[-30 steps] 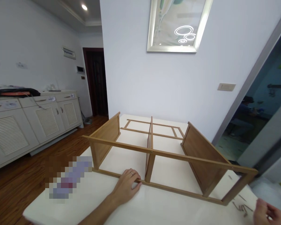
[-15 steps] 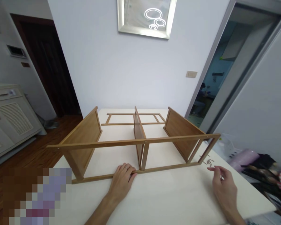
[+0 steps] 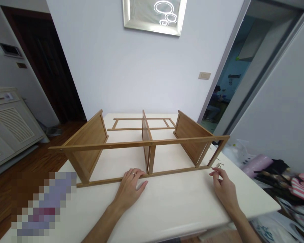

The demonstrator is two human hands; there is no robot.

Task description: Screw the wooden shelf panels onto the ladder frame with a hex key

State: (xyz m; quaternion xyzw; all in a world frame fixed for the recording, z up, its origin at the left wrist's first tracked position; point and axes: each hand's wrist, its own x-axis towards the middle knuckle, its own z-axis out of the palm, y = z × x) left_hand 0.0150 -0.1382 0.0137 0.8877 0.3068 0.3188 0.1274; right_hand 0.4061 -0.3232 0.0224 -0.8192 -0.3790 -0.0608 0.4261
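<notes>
A wooden shelf frame [image 3: 111,146] lies on the white table [image 3: 167,209], with two side panels, a middle divider and long front rails. My left hand [image 3: 129,187] rests its fingers over the lower front rail [image 3: 177,172], left of the divider [image 3: 147,133]. Its thumb is spread away from the rail. Near the rail's right end is my right hand [image 3: 225,189], fingers curled and thumb close to the index finger. Whatever it may hold is too small to make out. Several small screws or pins [image 3: 220,165] lie just beyond it.
Behind the divider lies a flat wooden ladder-like frame [image 3: 126,129]. A pixelated patch [image 3: 50,199] covers the table's left side. Bags and a pink roll [image 3: 262,164] crowd the right edge. A person [image 3: 214,101] sits in the room beyond the doorway.
My right hand has moved left, closer to the frame's right end. My left thumb has lifted off the rail and spread outward. The camera view has shifted slightly.
</notes>
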